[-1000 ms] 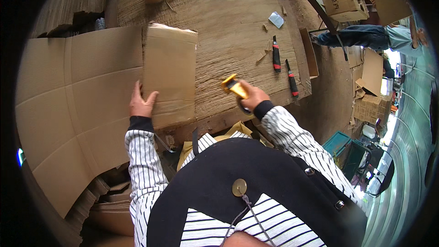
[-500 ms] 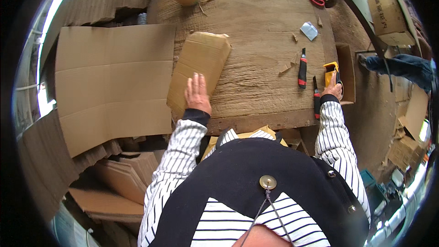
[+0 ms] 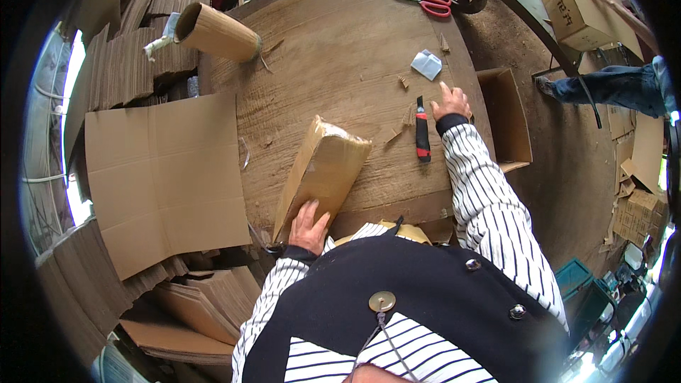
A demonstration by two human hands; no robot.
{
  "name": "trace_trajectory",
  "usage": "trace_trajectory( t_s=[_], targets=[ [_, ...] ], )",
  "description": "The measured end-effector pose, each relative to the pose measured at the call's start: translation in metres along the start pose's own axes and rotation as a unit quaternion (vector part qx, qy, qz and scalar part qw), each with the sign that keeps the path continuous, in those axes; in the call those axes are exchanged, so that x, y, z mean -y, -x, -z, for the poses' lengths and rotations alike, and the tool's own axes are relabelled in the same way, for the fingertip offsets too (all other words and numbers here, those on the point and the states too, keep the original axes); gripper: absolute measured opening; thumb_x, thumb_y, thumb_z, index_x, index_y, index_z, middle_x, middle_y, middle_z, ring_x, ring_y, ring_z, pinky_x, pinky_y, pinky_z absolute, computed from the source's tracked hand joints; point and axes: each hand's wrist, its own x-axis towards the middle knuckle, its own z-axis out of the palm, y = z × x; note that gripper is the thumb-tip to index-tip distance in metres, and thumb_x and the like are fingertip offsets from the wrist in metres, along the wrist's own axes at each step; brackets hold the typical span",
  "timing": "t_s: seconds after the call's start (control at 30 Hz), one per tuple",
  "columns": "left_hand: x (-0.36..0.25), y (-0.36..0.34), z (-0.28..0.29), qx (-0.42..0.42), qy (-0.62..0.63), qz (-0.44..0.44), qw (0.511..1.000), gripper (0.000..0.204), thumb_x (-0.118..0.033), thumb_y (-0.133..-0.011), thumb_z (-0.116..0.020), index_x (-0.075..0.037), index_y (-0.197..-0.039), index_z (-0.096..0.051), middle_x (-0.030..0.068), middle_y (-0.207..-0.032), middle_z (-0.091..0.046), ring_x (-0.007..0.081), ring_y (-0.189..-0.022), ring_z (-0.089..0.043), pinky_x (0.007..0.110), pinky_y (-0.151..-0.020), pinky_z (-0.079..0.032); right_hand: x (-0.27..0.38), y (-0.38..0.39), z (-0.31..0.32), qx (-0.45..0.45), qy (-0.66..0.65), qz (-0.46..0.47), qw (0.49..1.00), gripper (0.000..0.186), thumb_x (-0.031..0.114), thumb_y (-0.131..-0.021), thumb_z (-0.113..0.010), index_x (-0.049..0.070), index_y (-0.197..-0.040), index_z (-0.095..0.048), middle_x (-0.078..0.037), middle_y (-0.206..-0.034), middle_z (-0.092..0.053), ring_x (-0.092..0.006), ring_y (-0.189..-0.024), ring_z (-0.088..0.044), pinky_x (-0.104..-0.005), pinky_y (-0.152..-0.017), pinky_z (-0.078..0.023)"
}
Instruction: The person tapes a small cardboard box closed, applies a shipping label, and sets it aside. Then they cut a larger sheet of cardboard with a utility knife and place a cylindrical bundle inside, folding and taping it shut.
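My left hand [image 3: 308,229] lies with spread fingers on the near end of a taped brown cardboard box [image 3: 328,163], which rests on its long side at the table's front edge. Near the right edge of the table, my right hand [image 3: 452,104] is low over the wood, fingers apart, and nothing shows in it. Just left of it is a utility knife [image 3: 422,131] with a black and red handle. A pale blue-white piece [image 3: 426,64] lies beyond the hand. My right forearm hides part of the table edge.
Red-handled scissors [image 3: 433,4] lie at the far right of the table. A cardboard tube [image 3: 220,34] stands far left. An unfolded cardboard sheet [image 3: 167,184] is at the left. An open carton [image 3: 505,117] adjoins the right edge; beyond it a person's leg [image 3: 603,91] shows.
The box has turned up on its side and come nearer to me, my left hand with it. My right hand has let go of the yellow tape dispenser, now out of sight, and moved farther forward.
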Motion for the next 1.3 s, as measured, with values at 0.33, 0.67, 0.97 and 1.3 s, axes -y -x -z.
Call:
trace_trajectory(
  t_s=[0.33, 0.67, 0.97, 1.3],
  targets=[
    [0.019, 0.027, 0.017, 0.022, 0.101, 0.132, 0.986, 0.029, -0.006, -0.077, -0.068, -0.006, -0.106, -0.065, 0.0122, -0.118, -0.059, 0.0305, -0.106, -0.059, 0.038, -0.091, -0.048, 0.055, -0.111, -0.012, 0.106, 0.053, -0.054, 0.992, 0.063, 0.027, -0.077, -0.073, 0.018, -0.133, -0.045, -0.008, -0.131, -0.049, -0.0279, -0.125, -0.042, -0.0460, -0.102, -0.035],
    [0.002, -0.055, 0.049, -0.078, 0.268, 0.087, 0.956, 0.021, -0.004, -0.084, -0.063, -0.001, -0.105, -0.064, 0.0167, -0.109, -0.065, 0.0294, -0.102, -0.063, 0.034, -0.088, -0.050, 0.082, -0.027, 0.025, -0.057, -0.236, 0.315, 0.918, 0.020, 0.012, -0.066, -0.074, 0.009, -0.082, -0.063, -0.009, -0.085, -0.064, -0.0298, -0.094, -0.059, -0.0392, -0.082, -0.047],
    [0.001, -0.128, -0.002, -0.139, 0.283, -0.097, 0.944, 0.019, -0.016, -0.091, -0.058, -0.006, -0.108, -0.058, 0.0043, -0.100, -0.059, 0.0148, -0.086, -0.058, 0.029, -0.075, -0.049, 0.122, 0.130, 0.143, -0.003, -0.248, 0.574, 0.780, 0.012, 0.011, -0.072, -0.064, 0.010, -0.083, -0.061, -0.003, -0.094, -0.064, -0.0217, -0.102, -0.060, -0.0443, -0.096, -0.045],
    [0.015, -0.121, -0.040, -0.109, 0.586, 0.049, 0.802, 0.021, -0.013, -0.094, -0.055, -0.004, -0.112, -0.056, 0.0042, -0.101, -0.058, 0.0125, -0.089, -0.057, 0.026, -0.078, -0.049, 0.071, 0.153, 0.166, -0.018, -0.341, 0.459, 0.820, 0.021, -0.002, -0.066, -0.064, 0.009, -0.084, -0.069, -0.005, -0.089, -0.067, -0.0252, -0.100, -0.061, -0.0400, -0.087, -0.048]
  ],
)
